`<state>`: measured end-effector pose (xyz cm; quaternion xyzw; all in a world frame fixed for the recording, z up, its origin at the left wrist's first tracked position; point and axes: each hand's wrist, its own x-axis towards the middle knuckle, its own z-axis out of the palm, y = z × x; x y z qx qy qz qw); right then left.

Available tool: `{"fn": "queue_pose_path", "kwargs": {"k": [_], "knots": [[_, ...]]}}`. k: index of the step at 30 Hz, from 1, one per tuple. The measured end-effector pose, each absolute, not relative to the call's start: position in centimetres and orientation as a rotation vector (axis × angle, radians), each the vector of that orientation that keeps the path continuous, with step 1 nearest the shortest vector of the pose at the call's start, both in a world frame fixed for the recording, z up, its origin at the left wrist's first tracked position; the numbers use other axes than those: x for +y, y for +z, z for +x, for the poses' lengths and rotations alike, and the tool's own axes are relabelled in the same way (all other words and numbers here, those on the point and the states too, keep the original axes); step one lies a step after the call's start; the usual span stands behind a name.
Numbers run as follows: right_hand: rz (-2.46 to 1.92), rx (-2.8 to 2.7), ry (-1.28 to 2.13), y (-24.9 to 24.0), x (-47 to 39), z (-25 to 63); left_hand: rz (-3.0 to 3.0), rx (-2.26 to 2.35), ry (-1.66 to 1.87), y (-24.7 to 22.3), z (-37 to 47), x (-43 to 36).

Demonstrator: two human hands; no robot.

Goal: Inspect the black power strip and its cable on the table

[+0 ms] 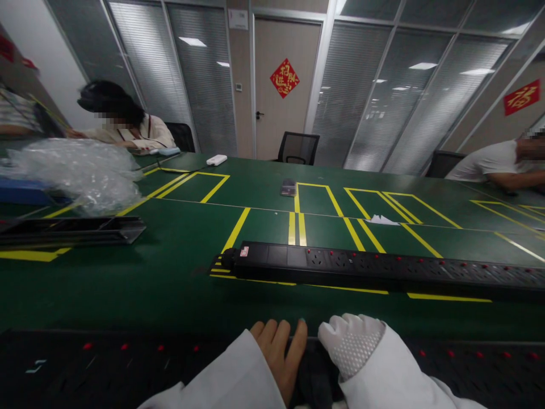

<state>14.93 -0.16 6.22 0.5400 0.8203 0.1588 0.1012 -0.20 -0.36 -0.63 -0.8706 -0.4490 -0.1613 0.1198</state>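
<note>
And there they were, side by side at the near edge: the bare left hand (pixel 279 349) and the white-gloved right hand (pixel 353 343), both over a long, black, rigid bar dotted with red (pixel 140 363). Everything turned on how that bar lay! It ran crosswise, left to right, directly beneath the two hands, its long axis square to the forearms coming in from below. One stretch showed out past the left hand, another past the right; whether they were a single piece could not be told, because the dark shape (pixel 317 375) between the hands was too dim to read.

The left hand had its fingers close together, thumb a little apart; the right was bunched, knuckles up. Whether either truly gripped the bar, the view did not show.

And ahead, across a strip of green bench (pixel 170 289): a second long, black, straight-sided power strip with a row of sockets (pixel 374 272), lying nearly parallel to the first, apart from both hands. Its near-left end sat forward and slightly left of the left hand, its body running off to the right, so the right hand was the nearer to its middle.
</note>
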Motion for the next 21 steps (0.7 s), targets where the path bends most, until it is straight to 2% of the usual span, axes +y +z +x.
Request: {"fn": "queue_pose_path", "kwargs": {"k": [6, 14, 21], "knots": [[1.578, 2.43, 0.565, 6.09, -0.22, 14.93, -2.54, -1.301, -0.48, -0.68, -0.22, -0.32], [1.586, 2.376, 0.479, 6.56, 0.06, 14.61, -2.569, -1.303, -0.442, -0.18, -0.29, -0.38], [1.595, 2.52, 0.585, 5.81, -0.2, 15.53, -2.541, -1.295, -0.507, -0.64, -0.27, -0.31]]}}
